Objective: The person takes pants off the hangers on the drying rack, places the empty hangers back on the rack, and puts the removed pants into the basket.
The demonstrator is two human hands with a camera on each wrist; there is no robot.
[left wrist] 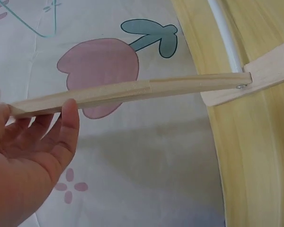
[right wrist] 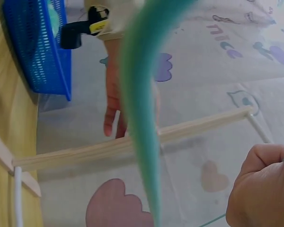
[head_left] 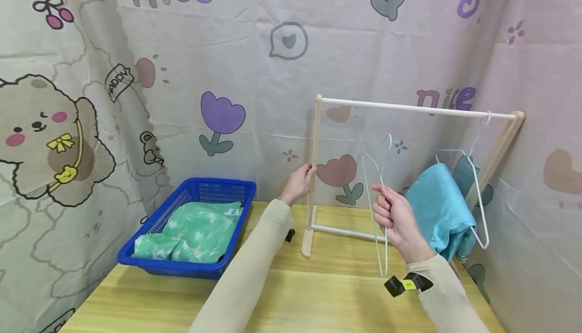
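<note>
My left hand [head_left: 297, 185] grips the wooden side post [head_left: 314, 141] of a small clothes rack about halfway up. In the left wrist view, the fingers [left wrist: 68, 127] lie against the post [left wrist: 132, 92]. A thin mint-green clothes hanger [head_left: 382, 165] is held upright in my right hand [head_left: 396, 217], fingers curled round its wire, hook pointing up. It stands in front of the rack, below the white top bar [head_left: 409, 108]. In the right wrist view, the hanger's wire [right wrist: 141, 104] crosses close to the camera, blurred.
At the rack's right end, a white hanger [head_left: 478, 186] hangs from the bar, with shiny blue cloth [head_left: 438, 201] beside it. A blue plastic basket [head_left: 223, 182] on the left of the wooden table [head_left: 291, 297] holds green patterned cloth [head_left: 195, 232]. Printed curtains [head_left: 273, 100] enclose the table.
</note>
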